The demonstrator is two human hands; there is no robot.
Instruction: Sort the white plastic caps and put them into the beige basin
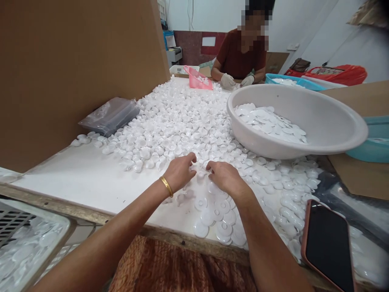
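A large heap of small white plastic caps point(176, 121) covers the white table point(75, 174). My left hand point(180, 172), with a gold bangle on the wrist, has its fingers curled down into the near edge of the heap. My right hand point(223, 176) lies close beside it, fingers bent onto the caps. What each hand pinches is hidden by the fingers. Flat white discs point(220, 219) lie just under my right wrist by the table's front edge.
A big white basin point(328, 129) holding flat discs stands at the right. A phone point(330, 243) lies at the near right. A clear plastic bag point(111, 115) sits left, against a cardboard wall point(75, 69). A person in gloves point(240, 52) works opposite, by a pink scoop point(197, 79).
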